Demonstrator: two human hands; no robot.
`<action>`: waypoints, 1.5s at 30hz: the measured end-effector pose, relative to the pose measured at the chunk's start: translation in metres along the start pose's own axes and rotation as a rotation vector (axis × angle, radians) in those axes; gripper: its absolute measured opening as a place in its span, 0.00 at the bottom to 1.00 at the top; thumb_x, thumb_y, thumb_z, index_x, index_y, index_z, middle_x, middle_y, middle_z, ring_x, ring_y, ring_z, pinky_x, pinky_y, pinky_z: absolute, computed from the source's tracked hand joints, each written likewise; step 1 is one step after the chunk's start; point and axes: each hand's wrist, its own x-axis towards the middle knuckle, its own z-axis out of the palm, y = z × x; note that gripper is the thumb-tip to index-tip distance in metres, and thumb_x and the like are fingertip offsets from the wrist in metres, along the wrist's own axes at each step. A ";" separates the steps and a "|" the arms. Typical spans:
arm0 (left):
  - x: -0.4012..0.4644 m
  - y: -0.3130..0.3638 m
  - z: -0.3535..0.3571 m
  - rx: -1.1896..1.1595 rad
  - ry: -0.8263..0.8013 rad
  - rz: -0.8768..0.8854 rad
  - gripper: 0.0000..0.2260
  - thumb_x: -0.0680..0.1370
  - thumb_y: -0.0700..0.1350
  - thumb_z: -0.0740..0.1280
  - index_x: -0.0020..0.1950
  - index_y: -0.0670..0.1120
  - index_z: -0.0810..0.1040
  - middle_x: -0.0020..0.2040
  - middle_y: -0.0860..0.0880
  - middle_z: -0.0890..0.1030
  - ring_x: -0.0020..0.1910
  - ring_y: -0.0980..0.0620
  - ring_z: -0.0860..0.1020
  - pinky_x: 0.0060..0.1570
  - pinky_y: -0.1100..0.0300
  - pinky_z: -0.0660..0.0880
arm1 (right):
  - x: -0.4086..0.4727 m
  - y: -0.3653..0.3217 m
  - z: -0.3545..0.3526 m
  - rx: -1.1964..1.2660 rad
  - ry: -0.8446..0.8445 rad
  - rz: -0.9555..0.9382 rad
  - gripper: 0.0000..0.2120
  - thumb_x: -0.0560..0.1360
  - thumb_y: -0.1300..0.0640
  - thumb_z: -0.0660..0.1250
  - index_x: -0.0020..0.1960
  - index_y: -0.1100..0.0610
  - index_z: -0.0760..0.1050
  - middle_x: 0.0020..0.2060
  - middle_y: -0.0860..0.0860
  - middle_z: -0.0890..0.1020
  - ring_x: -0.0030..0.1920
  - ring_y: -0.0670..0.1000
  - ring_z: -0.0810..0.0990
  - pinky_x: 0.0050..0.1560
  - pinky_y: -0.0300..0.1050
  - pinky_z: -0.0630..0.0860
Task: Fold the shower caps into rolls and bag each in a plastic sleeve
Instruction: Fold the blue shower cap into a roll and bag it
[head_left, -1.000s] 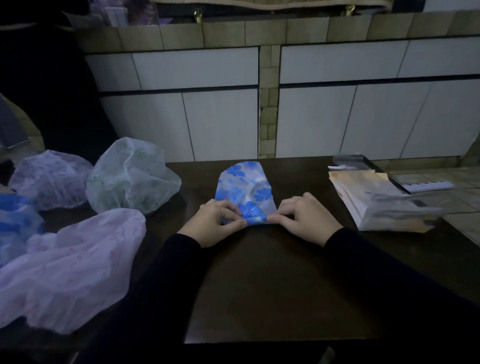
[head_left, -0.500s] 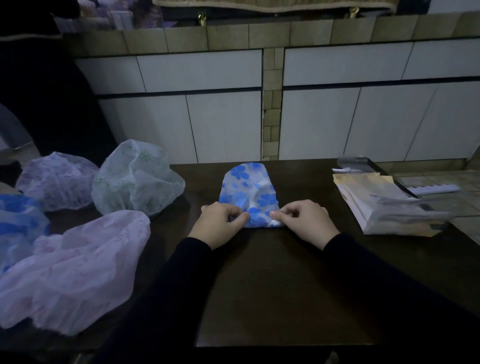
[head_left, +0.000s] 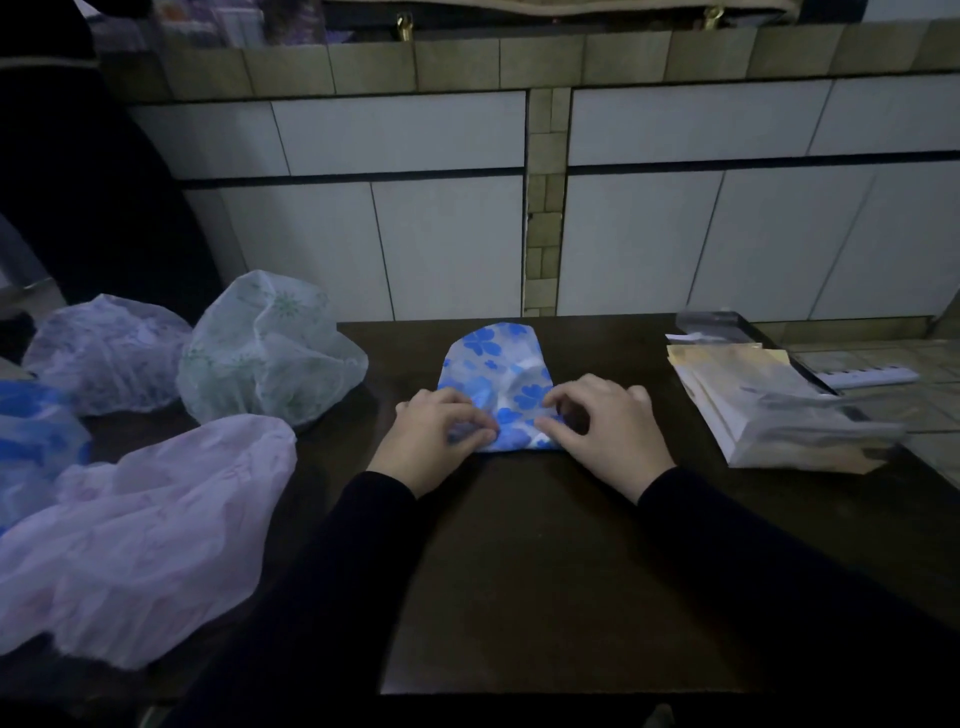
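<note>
Head view: blue-flowered shower cap lies folded flat on the dark table, near edge at the hands. Left hand and right hand both pinch that near edge with curled fingers, starting the roll. Risk: slick film springs open or rolls crooked if one pinch slips. Sleeve stack sits well right, untouched.

Ahead of you, the dark wooden table butts against a white tiled wall, with a column of small tan tiles down its middle and a tan-tiled ledge on top.
</note>
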 end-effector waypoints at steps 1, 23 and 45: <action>0.000 0.000 -0.001 0.020 0.016 0.026 0.03 0.76 0.53 0.70 0.45 0.64 0.80 0.51 0.61 0.75 0.54 0.58 0.68 0.61 0.55 0.62 | 0.000 0.000 -0.001 -0.029 -0.007 -0.056 0.08 0.76 0.41 0.63 0.51 0.42 0.77 0.45 0.41 0.77 0.48 0.42 0.73 0.55 0.46 0.63; 0.006 -0.016 -0.003 -0.038 -0.121 0.018 0.12 0.68 0.58 0.75 0.51 0.59 0.84 0.48 0.64 0.75 0.59 0.56 0.66 0.65 0.48 0.68 | -0.001 0.001 -0.010 -0.155 -0.210 -0.209 0.16 0.77 0.38 0.59 0.56 0.42 0.80 0.40 0.39 0.74 0.43 0.40 0.68 0.54 0.45 0.60; 0.014 -0.012 -0.004 0.002 -0.116 -0.058 0.08 0.76 0.55 0.69 0.39 0.63 0.72 0.42 0.53 0.78 0.44 0.57 0.73 0.45 0.59 0.71 | 0.008 -0.004 -0.005 -0.090 -0.211 0.046 0.12 0.79 0.43 0.58 0.50 0.47 0.78 0.44 0.42 0.78 0.50 0.46 0.73 0.58 0.48 0.64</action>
